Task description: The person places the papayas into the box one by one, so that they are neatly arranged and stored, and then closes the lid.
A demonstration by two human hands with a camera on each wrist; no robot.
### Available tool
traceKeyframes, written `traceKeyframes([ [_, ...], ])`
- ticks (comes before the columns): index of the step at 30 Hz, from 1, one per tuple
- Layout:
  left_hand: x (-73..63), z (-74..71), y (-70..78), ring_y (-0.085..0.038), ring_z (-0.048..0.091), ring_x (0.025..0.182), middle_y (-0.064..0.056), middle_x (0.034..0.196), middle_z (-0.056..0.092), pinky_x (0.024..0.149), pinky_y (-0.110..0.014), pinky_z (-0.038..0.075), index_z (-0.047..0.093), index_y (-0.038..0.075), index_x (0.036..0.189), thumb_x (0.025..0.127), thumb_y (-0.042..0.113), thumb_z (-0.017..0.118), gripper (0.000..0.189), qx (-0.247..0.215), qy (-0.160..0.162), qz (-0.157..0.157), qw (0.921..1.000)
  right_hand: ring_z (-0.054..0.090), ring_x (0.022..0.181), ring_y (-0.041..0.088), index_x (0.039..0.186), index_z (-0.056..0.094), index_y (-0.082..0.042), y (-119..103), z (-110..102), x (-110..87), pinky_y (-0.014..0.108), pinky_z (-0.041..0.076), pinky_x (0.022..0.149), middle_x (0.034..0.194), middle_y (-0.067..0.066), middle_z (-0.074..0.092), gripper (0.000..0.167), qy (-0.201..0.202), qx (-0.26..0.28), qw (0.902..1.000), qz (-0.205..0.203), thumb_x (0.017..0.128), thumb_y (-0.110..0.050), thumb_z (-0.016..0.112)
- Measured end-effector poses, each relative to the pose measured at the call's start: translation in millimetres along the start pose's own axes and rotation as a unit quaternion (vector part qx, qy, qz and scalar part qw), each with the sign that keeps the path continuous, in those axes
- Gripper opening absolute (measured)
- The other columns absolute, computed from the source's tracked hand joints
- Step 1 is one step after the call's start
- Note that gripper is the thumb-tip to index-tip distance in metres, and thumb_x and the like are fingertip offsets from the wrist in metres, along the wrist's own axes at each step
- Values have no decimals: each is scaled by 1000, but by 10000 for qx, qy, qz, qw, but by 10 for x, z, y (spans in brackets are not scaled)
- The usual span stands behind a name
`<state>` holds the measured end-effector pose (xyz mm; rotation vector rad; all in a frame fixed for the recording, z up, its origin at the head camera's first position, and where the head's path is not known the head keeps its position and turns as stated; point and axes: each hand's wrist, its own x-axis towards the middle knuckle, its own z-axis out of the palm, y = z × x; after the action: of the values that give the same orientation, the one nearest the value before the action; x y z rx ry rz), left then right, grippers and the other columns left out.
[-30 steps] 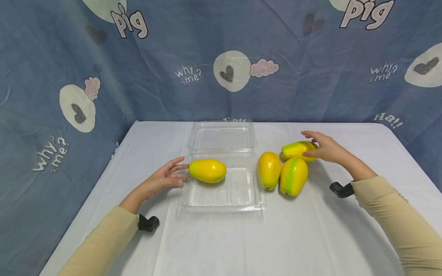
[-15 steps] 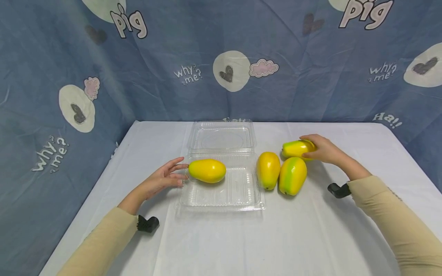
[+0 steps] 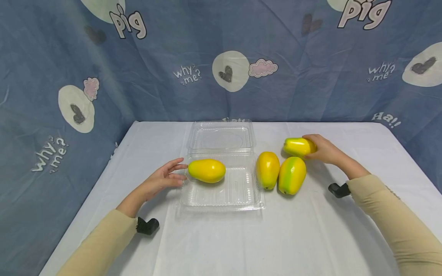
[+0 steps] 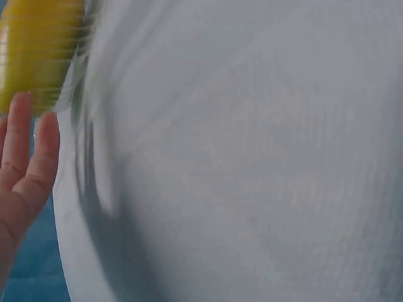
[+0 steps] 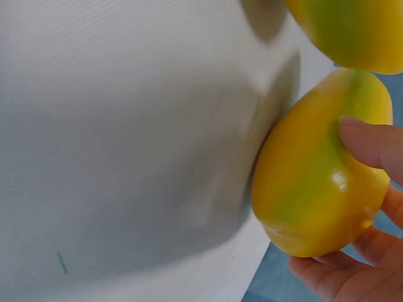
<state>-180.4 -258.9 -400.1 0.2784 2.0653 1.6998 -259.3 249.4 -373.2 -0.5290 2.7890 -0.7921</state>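
Observation:
My right hand (image 3: 325, 149) grips a yellow papaya with green streaks (image 3: 297, 147) at the back right; in the right wrist view the thumb presses one side of this papaya (image 5: 321, 170) and the fingers curl under its end. Two more papayas, a yellow one (image 3: 268, 170) and a green-striped one (image 3: 292, 175), lie in front of it. A clear plastic clamshell box (image 3: 221, 203) lies with its lid folded back, and a yellow papaya (image 3: 207, 171) rests in its left part. My left hand (image 3: 162, 178) stays at the box's left edge, fingers loosely extended, fingertips close to that papaya's tip.
A white cloth covers the table (image 3: 276, 237). The box's lid (image 3: 221, 135) lies toward the table's back edge. Behind hangs a blue printed curtain (image 3: 165, 96). Black wrist camera mounts (image 3: 147, 226) stick out from both sleeves.
My right hand has closed around the back papaya, which has turned and shifted slightly back and to the right. My left hand and the other papayas stay in place.

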Motion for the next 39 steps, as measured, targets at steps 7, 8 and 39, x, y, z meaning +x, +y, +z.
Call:
traceKeyframes([
  [7,-12,39,37,-12,56,105,-22,145,25,81,-21,49,15,5,146,83,4,61,78,94,88,-28,9999,33,120,45,133,33,11,59,45,-7,59,25,101,133,32,32,66,202,8,9998,-90,79,-5,66],
  [8,-13,42,40,-11,56,104,-22,145,25,81,-21,49,15,5,146,83,4,61,78,100,93,-32,9999,33,120,45,133,33,10,66,51,-8,59,25,101,133,32,33,66,222,-3,9997,-85,79,-5,66],
  [39,0,32,39,-18,54,109,-22,145,24,81,-21,48,15,5,146,84,6,61,77,224,47,-135,9996,45,106,38,134,35,9,-126,-262,-89,54,38,89,129,29,43,71,668,25,9975,-225,78,-15,71],
])
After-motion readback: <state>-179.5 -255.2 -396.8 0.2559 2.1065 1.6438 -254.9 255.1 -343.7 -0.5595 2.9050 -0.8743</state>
